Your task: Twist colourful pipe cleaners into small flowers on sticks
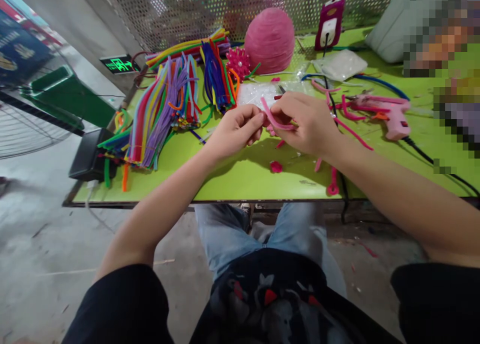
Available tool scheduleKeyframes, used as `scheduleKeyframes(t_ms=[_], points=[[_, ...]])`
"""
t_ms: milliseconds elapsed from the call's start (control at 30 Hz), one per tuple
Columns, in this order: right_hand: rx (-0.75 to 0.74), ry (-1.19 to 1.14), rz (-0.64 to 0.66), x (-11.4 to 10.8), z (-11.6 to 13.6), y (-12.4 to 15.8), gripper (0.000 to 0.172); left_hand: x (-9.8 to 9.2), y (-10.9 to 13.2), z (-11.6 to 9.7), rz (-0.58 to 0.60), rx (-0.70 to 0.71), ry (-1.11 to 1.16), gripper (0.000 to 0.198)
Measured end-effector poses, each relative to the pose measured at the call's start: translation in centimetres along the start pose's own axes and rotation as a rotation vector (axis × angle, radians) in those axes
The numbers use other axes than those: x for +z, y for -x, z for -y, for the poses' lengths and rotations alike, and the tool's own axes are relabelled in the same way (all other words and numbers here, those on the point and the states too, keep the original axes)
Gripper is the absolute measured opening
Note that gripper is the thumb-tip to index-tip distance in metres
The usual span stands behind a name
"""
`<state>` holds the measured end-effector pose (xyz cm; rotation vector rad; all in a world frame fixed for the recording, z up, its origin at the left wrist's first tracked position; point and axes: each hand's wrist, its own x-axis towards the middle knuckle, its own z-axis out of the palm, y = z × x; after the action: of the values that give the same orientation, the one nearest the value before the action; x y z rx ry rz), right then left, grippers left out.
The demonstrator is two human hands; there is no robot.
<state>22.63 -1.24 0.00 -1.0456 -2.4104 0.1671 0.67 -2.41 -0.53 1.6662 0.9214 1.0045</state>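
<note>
My left hand (236, 130) and my right hand (305, 121) meet above the green table (240, 176). Both pinch one bent pink pipe cleaner (273, 117), the left at its upper end, the right at its lower end. A small pink curled piece (276, 167) lies on the table just below my hands. More pink pipe cleaner pieces (350, 131) lie to the right of my right hand.
Bundles of coloured pipe cleaners (165, 109) cover the table's left side. A big pink ball (270, 38) and a pink flower (238, 62) stand at the back. A pink glue gun (393, 118) with a black cord lies at the right. A clear bag (257, 93) sits behind my hands.
</note>
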Motion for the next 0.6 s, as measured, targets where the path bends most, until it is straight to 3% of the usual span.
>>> scheduleKeyframes(t_ms=[100,233,400,500,600], points=[[0.04,-0.04,-0.028,0.1,0.2,0.1,0.025,0.0,0.1,0.2,-0.036,0.075,-0.069,0.028],[0.176,-0.153,-0.107,0.1,0.2,0.0,0.033,0.3,0.5,0.4,-0.11,0.075,-0.194,0.016],[0.251,-0.116,-0.261,-0.2,-2.4,-0.4,0.028,-0.2,1.3,0.5,-0.212,0.173,-0.344,0.01],[0.223,-0.25,-0.255,-0.5,-2.9,-0.4,0.033,-0.9,1.2,1.2,-0.241,0.322,-0.47,0.011],[0.176,-0.639,-0.133,-0.2,-1.6,-0.2,0.048,-1.3,0.4,2.5,-0.341,0.705,-0.563,0.011]])
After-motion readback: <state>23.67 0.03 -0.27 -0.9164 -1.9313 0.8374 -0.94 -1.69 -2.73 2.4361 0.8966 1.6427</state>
